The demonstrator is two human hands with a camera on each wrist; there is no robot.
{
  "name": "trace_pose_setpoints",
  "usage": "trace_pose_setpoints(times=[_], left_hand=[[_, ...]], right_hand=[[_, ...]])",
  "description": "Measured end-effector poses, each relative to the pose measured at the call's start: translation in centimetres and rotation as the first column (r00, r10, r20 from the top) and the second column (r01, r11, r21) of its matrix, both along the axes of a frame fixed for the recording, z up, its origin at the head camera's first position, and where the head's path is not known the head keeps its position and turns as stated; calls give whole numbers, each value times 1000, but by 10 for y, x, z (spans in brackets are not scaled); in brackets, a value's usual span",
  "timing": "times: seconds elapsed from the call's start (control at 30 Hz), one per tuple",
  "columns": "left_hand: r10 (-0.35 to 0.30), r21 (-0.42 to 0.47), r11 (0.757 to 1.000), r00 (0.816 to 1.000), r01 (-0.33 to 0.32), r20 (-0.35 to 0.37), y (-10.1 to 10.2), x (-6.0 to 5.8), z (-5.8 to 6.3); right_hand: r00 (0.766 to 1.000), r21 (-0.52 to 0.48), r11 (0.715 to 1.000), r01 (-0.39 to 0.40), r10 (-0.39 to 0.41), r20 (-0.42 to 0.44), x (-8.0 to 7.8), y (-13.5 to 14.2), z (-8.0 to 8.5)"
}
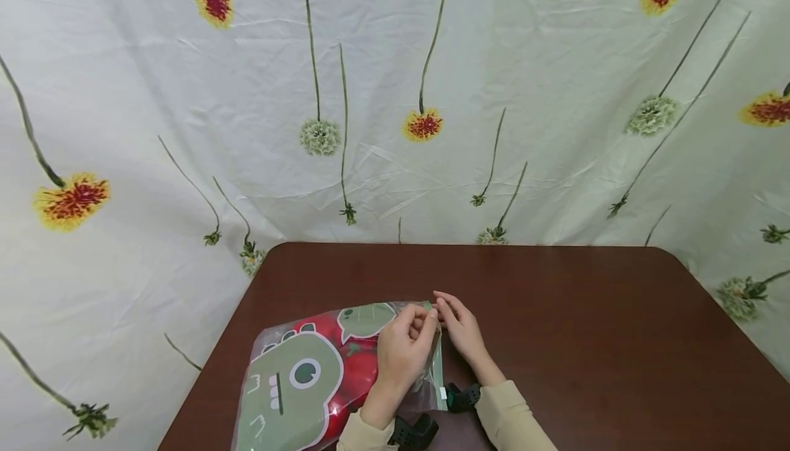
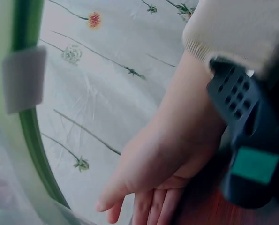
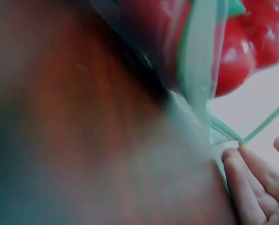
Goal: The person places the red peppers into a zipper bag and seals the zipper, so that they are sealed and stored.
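A clear zip bag [image 1: 296,382] printed with green dinosaur faces lies on the table's left half, its opening toward the right. Shiny red tomatoes [image 3: 237,61] show inside it, close up in the right wrist view. My left hand [image 1: 401,345] pinches the green-edged mouth near its far corner. Just right of that edge is my right hand [image 1: 463,334], thumb and fingers stretched toward the left fingertips. In the left wrist view the right hand [image 2: 153,159] has its thumb tip apart from the bag's edge. Fingertips [image 3: 235,161] meet the green edge in the right wrist view.
A white slider [image 2: 24,79] sits on the zip strip toward the near end of the bag's mouth. The brown table [image 1: 586,341] extends to the right and far side. A flower-printed white cloth [image 1: 382,94] hangs behind it.
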State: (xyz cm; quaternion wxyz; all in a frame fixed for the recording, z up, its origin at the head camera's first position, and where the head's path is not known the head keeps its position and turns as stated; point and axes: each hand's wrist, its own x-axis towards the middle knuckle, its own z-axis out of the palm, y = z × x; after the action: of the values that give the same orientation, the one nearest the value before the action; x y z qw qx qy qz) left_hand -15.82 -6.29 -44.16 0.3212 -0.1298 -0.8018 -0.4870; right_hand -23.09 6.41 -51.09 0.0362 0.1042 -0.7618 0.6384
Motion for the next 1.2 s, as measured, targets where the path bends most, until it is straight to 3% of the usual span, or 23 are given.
trace_pose_setpoints(times=[0.33,0.53,0.7,0.8,0.9,1.03,1.2], left_hand=[[6,10,1000,999,-6,-40,-2,-2,-2],[-4,20,1000,998,5,-61,-4,-3,-2],[11,17,1000,998,-10,-60,-5,-2,-1],[9,19,1000,999,-8,-53,-6,-3,-1],[3,20,1000,999,-2,-50,-6,-3,-1],[-3,24,1000,999,4,-45,-7,-4,-1],[-11,42,999,1000,12,-13,-8,-3,0]], right_hand=[[997,115,993,6,-15,78,-19,-6,6],[958,28,1000,-7,-1,288,-27,-10,15],[938,-8,1000,2,1,347,-30,-10,18],[947,3,996,89,-86,309,-29,-11,17],[944,-22,972,233,-220,247,-28,-12,15],[905,-90,911,403,-382,187,-27,-11,11],[839,-103,833,544,-541,61,-26,-5,8]])
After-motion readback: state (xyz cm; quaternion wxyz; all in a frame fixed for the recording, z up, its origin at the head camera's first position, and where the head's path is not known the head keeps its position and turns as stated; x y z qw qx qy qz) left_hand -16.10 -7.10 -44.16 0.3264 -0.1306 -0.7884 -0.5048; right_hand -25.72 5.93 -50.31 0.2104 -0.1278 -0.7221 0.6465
